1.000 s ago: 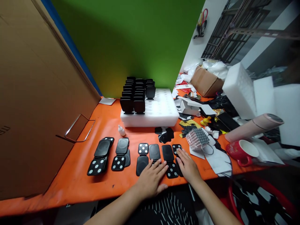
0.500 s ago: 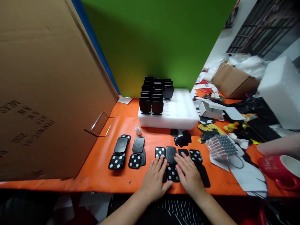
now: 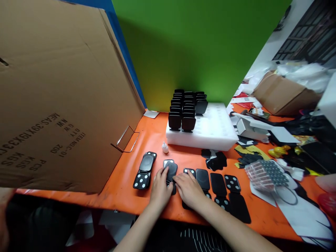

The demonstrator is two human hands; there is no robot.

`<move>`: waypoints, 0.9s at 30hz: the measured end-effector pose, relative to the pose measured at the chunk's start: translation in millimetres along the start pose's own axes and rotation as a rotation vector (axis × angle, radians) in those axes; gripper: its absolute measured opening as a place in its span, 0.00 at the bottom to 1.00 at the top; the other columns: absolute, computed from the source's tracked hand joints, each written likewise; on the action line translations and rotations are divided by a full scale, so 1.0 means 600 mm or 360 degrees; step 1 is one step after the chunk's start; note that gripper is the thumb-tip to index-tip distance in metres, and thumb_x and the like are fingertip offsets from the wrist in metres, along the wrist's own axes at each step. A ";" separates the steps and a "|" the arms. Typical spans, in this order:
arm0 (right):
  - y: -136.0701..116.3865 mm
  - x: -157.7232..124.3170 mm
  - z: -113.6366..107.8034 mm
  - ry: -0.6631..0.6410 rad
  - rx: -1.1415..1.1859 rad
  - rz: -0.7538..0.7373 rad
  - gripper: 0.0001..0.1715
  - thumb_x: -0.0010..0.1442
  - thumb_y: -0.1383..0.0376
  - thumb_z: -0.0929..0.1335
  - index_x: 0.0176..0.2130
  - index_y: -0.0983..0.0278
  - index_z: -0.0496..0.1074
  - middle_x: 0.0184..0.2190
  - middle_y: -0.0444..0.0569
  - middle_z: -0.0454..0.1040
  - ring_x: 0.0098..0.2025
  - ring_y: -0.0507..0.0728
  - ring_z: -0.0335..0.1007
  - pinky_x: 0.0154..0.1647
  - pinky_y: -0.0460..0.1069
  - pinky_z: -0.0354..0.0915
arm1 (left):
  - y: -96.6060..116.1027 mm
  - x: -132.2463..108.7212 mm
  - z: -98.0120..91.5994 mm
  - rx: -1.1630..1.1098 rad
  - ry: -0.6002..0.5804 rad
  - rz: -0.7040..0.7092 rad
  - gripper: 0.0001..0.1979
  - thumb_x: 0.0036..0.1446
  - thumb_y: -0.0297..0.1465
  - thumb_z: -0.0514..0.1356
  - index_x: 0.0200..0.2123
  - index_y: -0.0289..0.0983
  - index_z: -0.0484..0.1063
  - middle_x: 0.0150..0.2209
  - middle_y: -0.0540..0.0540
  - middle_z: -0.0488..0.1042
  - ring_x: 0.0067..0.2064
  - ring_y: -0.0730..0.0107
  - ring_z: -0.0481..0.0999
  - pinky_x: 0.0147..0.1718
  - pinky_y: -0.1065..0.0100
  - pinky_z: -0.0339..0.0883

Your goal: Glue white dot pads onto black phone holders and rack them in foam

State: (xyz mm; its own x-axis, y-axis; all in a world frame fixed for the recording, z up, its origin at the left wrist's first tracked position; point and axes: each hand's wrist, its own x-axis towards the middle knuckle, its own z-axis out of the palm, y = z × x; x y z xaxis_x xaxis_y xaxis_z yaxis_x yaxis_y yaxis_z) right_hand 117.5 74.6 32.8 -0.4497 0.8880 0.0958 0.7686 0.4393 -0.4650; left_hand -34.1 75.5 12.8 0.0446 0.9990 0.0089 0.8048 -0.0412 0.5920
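My left hand (image 3: 160, 188) has its thumb and fingers around the lower left edge of a black folding plate (image 3: 172, 169), which lies over another plate with white dots (image 3: 168, 162). My right hand (image 3: 189, 188) reaches in from the right, fingers stretched, tips close to the lower corner of that plate; whether they touch it is unclear. Partly under the right hand is a row of unfolded black plates, among them a plain one (image 3: 202, 179) and a dotted one (image 3: 232, 183). Left of my hands is a stack of folding plates (image 3: 142, 180).
A white foam block (image 3: 219, 127) holds rows of upright black plates (image 3: 188, 123). In front of it are a small white bottle (image 3: 165, 147) and loose black pads (image 3: 217, 161). A large cardboard box (image 3: 65, 70) stands left; wrapped pieces (image 3: 262, 176) lie right.
Both hands have moved left from the row of plates to the small pile. My left hand now grips a plate there. The view has shifted, so the scene sits farther right.
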 end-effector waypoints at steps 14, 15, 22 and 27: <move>0.015 -0.038 0.016 -0.0012 -0.0181 -0.0104 0.24 0.60 0.65 0.58 0.56 0.61 0.58 0.57 0.47 0.59 0.59 0.57 0.51 0.60 0.57 0.45 | -0.017 -0.011 -0.006 -0.0316 0.0072 -0.0218 0.33 0.52 0.31 0.55 0.60 0.36 0.46 0.57 0.38 0.56 0.58 0.58 0.56 0.54 0.58 0.54; 0.016 -0.038 0.019 -0.0033 -0.0197 -0.0102 0.25 0.60 0.65 0.58 0.57 0.61 0.56 0.57 0.47 0.59 0.58 0.57 0.52 0.60 0.58 0.45 | -0.017 -0.012 -0.008 -0.0187 0.0060 -0.0164 0.32 0.53 0.32 0.54 0.60 0.36 0.48 0.58 0.38 0.55 0.58 0.57 0.56 0.54 0.57 0.54; 0.018 -0.046 0.024 -0.0051 -0.0135 -0.0051 0.26 0.61 0.66 0.57 0.58 0.60 0.54 0.58 0.47 0.57 0.59 0.57 0.52 0.60 0.60 0.44 | -0.029 -0.008 -0.005 0.0357 -0.0067 0.0269 0.23 0.57 0.30 0.49 0.57 0.36 0.56 0.61 0.40 0.50 0.61 0.57 0.49 0.56 0.54 0.50; 0.012 -0.023 0.006 0.0063 0.0209 0.0040 0.22 0.59 0.66 0.58 0.54 0.60 0.62 0.54 0.49 0.64 0.58 0.58 0.54 0.59 0.59 0.46 | -0.034 -0.017 0.006 0.0468 -0.0063 0.0301 0.23 0.59 0.30 0.46 0.58 0.35 0.54 0.60 0.40 0.51 0.61 0.58 0.49 0.55 0.52 0.51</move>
State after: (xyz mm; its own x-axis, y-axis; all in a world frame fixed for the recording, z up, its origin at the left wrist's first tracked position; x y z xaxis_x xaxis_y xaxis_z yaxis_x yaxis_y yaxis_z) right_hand 127.9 65.0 24.8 -0.4108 0.9043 0.1161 0.7121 0.3977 -0.5786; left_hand -48.7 65.8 -2.0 0.2276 0.9718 0.0614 0.9159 -0.2350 0.3253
